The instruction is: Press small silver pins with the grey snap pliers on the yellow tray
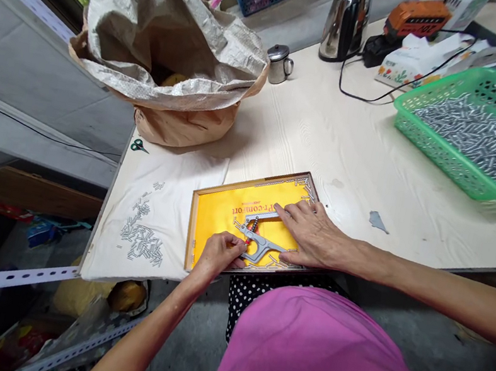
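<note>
A grey hand grip (261, 242) with two arms, a dark coil spring and a bit of red lies over a shallow tray (191, 227) lined in yellow. My right hand (313, 235) spans its two arms, fingers on the upper one and thumb side by the lower. At the grip's left end, my left hand (221, 252) has thumb and fingers pinched together by the red part. Whatever sits between those fingertips is too small to make out. Small metal pins (308, 186) line the tray's far right corner, and more lie along its near edge.
Loose pins (144, 243) are scattered on white cloth at left, near green-handled scissors (140, 145). A large open sack (183, 120) stands behind. A green basket (451, 176) of metal pins is at right. A lidded cup (278, 66) and a kettle (347, 20) stand farther back.
</note>
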The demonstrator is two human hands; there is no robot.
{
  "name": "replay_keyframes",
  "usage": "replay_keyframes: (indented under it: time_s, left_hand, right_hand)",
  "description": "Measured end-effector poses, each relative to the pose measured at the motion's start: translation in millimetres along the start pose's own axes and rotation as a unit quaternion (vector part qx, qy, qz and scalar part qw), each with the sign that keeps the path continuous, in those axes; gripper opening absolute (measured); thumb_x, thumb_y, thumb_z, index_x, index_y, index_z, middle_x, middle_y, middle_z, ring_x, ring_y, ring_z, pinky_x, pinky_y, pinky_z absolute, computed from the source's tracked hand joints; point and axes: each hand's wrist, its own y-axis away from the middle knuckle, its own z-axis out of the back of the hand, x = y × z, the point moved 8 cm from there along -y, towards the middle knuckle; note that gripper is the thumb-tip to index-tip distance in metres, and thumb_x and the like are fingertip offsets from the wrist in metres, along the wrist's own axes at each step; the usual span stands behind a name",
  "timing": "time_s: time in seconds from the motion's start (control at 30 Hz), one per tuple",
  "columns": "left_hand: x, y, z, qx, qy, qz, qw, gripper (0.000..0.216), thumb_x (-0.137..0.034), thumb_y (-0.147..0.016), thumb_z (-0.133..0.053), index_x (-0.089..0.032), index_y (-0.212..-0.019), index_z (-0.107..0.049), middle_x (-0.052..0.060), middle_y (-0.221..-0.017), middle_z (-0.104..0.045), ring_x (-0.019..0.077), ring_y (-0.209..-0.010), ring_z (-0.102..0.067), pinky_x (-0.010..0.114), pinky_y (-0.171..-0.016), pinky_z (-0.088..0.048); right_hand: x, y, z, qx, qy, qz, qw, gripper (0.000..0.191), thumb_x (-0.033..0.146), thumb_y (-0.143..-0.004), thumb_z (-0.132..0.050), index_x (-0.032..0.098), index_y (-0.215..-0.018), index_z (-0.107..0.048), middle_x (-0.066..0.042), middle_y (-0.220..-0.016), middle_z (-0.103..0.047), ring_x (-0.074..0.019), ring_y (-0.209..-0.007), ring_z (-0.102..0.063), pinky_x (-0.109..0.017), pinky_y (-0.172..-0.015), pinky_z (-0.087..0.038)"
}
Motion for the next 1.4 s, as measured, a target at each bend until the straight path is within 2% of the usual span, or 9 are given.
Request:
replay_keyframes:
  time_s: [0.17, 0.23, 0.37, 0.47, 0.73, 0.93, 1.13, 1.3, 1.4]
  left_hand:
    - [2, 1, -1, 0.002, -0.062, -0.004, 0.998, 0.013, -0.022, -0.091, -0.062, -0.013, -0.085, -0.068, 0.002, -0.056, -0.067, 0.0147, -0.050, -0.067, 0.019, -0.049, -0.047]
    - [-5, 7, 2, -0.049, -0.135, -0.073, 0.987, 0.014, -0.024, -0.091, -0.061, -0.014, -0.085, -0.068, 0.007, -0.074, -0.072, 0.0175, -0.063, -0.071, 0.025, -0.059, -0.054]
    - [-41, 37, -5, -0.193, -0.294, -0.331, 0.875, 0.031, -0.030, -0.085, -0.071, -0.018, -0.112, -0.063, 0.014, -0.130, -0.061, 0.0300, -0.119, -0.061, 0.046, -0.097, -0.053]
    - [-59, 44, -25, -0.189, -0.360, -0.435, 0.803, 0.061, -0.028, -0.083, -0.073, -0.018, -0.137, -0.047, 0.017, -0.146, -0.049, 0.0355, -0.138, -0.043, 0.056, -0.111, -0.040]
    - [-74, 20, -27, -0.182, -0.405, -0.441, 0.780, 0.063, -0.031, -0.084, -0.070, -0.012, -0.139, -0.044, 0.020, -0.132, -0.059, 0.0329, -0.120, -0.056, 0.049, -0.106, -0.044]
    - [-70, 11, -27, -0.172, -0.438, -0.409, 0.782, 0.035, -0.035, -0.093, -0.061, -0.017, -0.123, -0.057, 0.013, -0.111, -0.069, 0.0273, -0.105, -0.063, 0.039, -0.093, -0.050]
    - [-70, 3, -23, -0.157, -0.432, -0.415, 0.785, 0.031, -0.037, -0.094, -0.060, -0.016, -0.117, -0.061, 0.012, -0.105, -0.072, 0.0271, -0.101, -0.065, 0.040, -0.090, -0.053]
    - [-70, 20, -26, -0.201, -0.389, -0.516, 0.736, 0.045, -0.036, -0.092, -0.064, -0.018, -0.131, -0.054, 0.018, -0.138, -0.058, 0.0304, -0.129, -0.056, 0.048, -0.106, -0.049]
    - [-70, 38, -38, -0.189, -0.400, -0.581, 0.683, 0.019, -0.030, -0.096, -0.058, -0.020, -0.110, -0.065, 0.015, -0.143, -0.055, 0.0309, -0.139, -0.046, 0.056, -0.111, -0.043]
  right_hand:
    - [4, 1, -6, 0.007, -0.012, -0.017, 1.000, 0.078, 0.048, -0.082, -0.061, 0.002, -0.141, -0.041, -0.022, -0.120, -0.060, -0.0354, -0.105, -0.050, -0.046, -0.085, -0.034]
    - [5, 1, -8, -0.004, -0.020, -0.014, 1.000, 0.074, 0.045, -0.084, -0.060, 0.003, -0.142, -0.040, -0.021, -0.120, -0.060, -0.0348, -0.105, -0.050, -0.045, -0.084, -0.034]
    - [11, -1, -4, -0.025, -0.030, 0.003, 0.999, 0.068, 0.039, -0.086, -0.059, 0.005, -0.142, -0.039, -0.020, -0.119, -0.061, -0.0328, -0.103, -0.051, -0.044, -0.083, -0.034]
    - [24, -9, 5, -0.023, -0.027, 0.042, 0.998, 0.062, 0.028, -0.089, -0.053, 0.008, -0.145, -0.035, -0.019, -0.124, -0.060, -0.0308, -0.105, -0.050, -0.042, -0.083, -0.034]
    - [21, -22, 0, -0.033, 0.066, 0.001, 0.997, 0.053, 0.035, -0.094, -0.051, 0.003, -0.136, -0.045, -0.019, -0.110, -0.063, -0.0310, -0.097, -0.051, -0.043, -0.084, -0.035]
    - [22, -28, -21, -0.019, 0.074, 0.078, 0.994, 0.033, 0.018, -0.102, -0.028, 0.014, -0.102, -0.061, -0.012, -0.088, -0.064, -0.0233, -0.082, -0.049, -0.038, -0.075, -0.032]
    - [15, -35, -26, -0.008, 0.040, 0.097, 0.994, 0.037, 0.032, -0.105, -0.029, 0.015, -0.093, -0.060, -0.009, -0.083, -0.063, -0.0216, -0.079, -0.049, -0.036, -0.075, -0.031]
    - [-5, -35, -5, -0.046, 0.004, 0.067, 0.997, 0.057, 0.067, -0.095, -0.039, 0.015, -0.102, -0.060, -0.013, -0.096, -0.065, -0.0260, -0.088, -0.052, -0.038, -0.079, -0.033]
    - [-28, -33, 2, -0.052, -0.022, 0.035, 0.998, 0.051, 0.058, -0.101, -0.030, 0.017, -0.094, -0.060, -0.012, -0.091, -0.066, -0.0250, -0.085, -0.053, -0.038, -0.079, -0.034]
